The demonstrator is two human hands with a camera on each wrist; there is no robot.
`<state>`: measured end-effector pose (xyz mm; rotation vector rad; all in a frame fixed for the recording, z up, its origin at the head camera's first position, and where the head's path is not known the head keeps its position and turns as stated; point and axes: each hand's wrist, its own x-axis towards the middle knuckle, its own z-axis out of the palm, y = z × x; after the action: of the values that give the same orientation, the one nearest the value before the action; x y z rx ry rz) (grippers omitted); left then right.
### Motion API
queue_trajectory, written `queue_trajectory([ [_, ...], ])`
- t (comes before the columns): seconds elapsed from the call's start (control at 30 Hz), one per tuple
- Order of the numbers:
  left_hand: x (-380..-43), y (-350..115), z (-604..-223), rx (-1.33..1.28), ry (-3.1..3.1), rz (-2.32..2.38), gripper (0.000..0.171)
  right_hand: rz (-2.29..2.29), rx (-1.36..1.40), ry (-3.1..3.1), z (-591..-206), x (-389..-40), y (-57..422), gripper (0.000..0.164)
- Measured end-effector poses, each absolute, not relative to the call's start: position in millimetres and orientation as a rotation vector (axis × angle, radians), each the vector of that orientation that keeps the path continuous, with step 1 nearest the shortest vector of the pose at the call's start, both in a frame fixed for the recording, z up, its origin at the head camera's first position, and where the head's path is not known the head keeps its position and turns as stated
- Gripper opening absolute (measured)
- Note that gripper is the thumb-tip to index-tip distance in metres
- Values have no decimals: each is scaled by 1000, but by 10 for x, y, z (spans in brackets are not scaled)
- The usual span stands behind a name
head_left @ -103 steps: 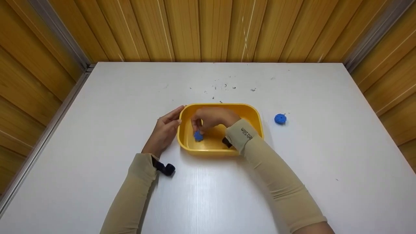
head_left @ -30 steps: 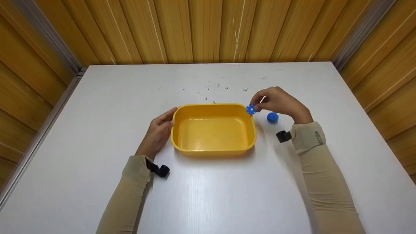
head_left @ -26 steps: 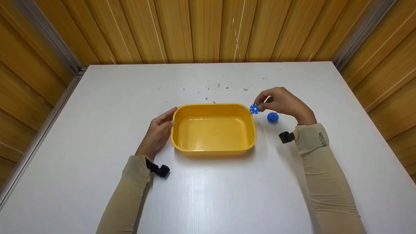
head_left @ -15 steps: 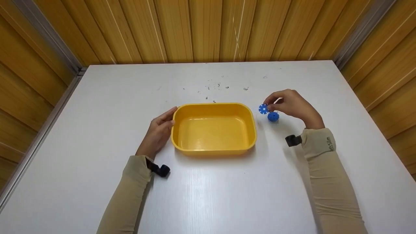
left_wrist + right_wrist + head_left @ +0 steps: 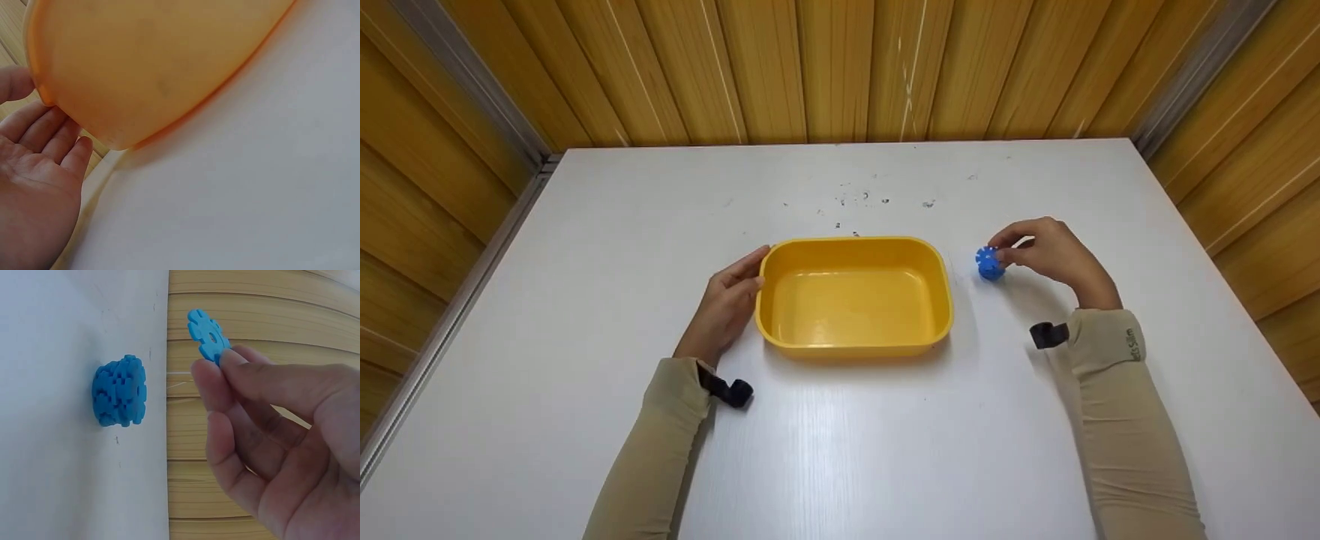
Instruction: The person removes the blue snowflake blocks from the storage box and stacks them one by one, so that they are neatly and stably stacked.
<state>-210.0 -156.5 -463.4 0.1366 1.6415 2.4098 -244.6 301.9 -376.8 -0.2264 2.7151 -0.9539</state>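
Between thumb and fingertips, my right hand (image 5: 1054,253) pinches a blue notched interlocking disc (image 5: 208,334) with a hole in its middle. In the head view this disc overlaps a stack of blue interlocking discs (image 5: 992,274) on the table; the right wrist view shows a gap between disc and stack (image 5: 121,391). Left of them sits a yellow plastic tub (image 5: 851,347), nothing visible inside. My left hand (image 5: 724,307) touches the tub's left end, its fingers resting loosely against the outer wall and its thumb at the rim.
The white table (image 5: 660,202) has small dark marks beyond the tub. Wood-look panels (image 5: 840,75) stand along its back and sides. A black wrist camera (image 5: 1048,335) sticks out from the right sleeve, another (image 5: 733,394) from the left.
My right hand has left the tub's inside with the pinched disc and moved right, over the tub's rim, to the stack of discs. My left hand stays on the tub's left end.
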Motion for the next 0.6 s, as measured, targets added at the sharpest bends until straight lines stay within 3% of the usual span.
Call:
queue_trajectory([
  [0.6,-2109,-1567,-4636,142,1656,2396,59,-970,-127,2734,-3927,-2443,3141,29],
])
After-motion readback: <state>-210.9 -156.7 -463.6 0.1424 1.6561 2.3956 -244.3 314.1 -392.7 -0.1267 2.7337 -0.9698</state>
